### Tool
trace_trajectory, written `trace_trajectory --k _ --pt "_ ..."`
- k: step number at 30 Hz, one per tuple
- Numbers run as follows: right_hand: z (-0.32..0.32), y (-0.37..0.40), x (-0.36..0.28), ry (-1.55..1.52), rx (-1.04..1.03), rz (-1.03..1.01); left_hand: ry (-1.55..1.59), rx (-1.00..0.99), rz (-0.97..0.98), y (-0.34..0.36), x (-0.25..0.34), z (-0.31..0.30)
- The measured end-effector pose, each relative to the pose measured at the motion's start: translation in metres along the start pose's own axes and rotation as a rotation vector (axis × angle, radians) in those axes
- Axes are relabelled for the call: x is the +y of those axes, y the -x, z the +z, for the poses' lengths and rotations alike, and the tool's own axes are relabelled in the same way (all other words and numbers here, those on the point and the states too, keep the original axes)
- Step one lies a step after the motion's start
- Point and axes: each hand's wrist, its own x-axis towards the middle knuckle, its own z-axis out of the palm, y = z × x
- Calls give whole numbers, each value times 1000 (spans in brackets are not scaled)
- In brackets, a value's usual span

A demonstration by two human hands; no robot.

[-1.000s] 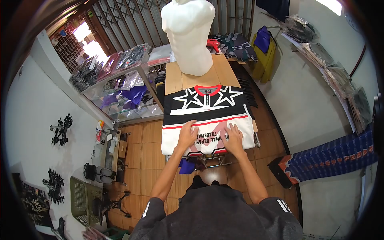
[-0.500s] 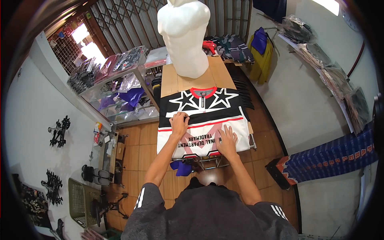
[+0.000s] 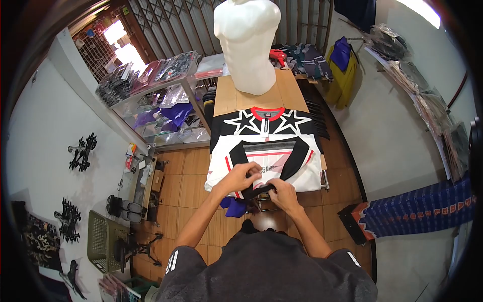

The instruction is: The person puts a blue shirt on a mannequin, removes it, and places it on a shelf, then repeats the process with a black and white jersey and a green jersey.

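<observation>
"Black hem, is that what both hands have at the near edge of the table (image 3: 229, 100)?"

"Yes. Both forearms reach forward and angle in toward each other. The left hand (image 3: 242, 176) is knuckles up with the fingers curled. The right hand (image 3: 283, 194) sits just beside it, a little nearer the body."

"And the grip?"

"Each grip is closed tight on the jersey (image 3: 266, 148). A black strip of its hem runs between the two hands. The jersey's near part looks folded over, and the rest lies flat on the table. Its red collar points toward the far end, with white stars on black to either side."

"Anything under the table?"

"A purple cloth (image 3: 230, 206) hangs just below the near edge, by the left wrist."

"Containers?"

"A green mesh basket (image 3: 103, 239) stands on the wooden floor, well to the left of the table. I cannot tell what is in it. Farther on, a shelf unit (image 3: 188, 90) just left of the table holds bagged garments (image 3: 151, 75), laid flat on its top and on its lower level."

"And the far end of the table?"

"A white mannequin torso (image 3: 249, 45) stands upright there, just beyond the collar and apart from the jersey."
</observation>
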Motion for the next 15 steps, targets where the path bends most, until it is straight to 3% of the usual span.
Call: trace_trajectory --k 1,3,9,13,15 --pt "-3 6 -6 -10 -42 12 4 57 -15 -9 -12 -2" --pt "-12 19 -20 -31 -110 18 -312 229 45 -28 -42 -1" --pt "-37 54 -49 -1 -232 -25 -722 355 -361 -90 -97 10" --pt "-56 66 -62 -114 -116 55 -626 198 -464 -105 -116 -3" --pt "-66 70 -60 -82 -113 83 -582 250 -309 -99 -121 -12"
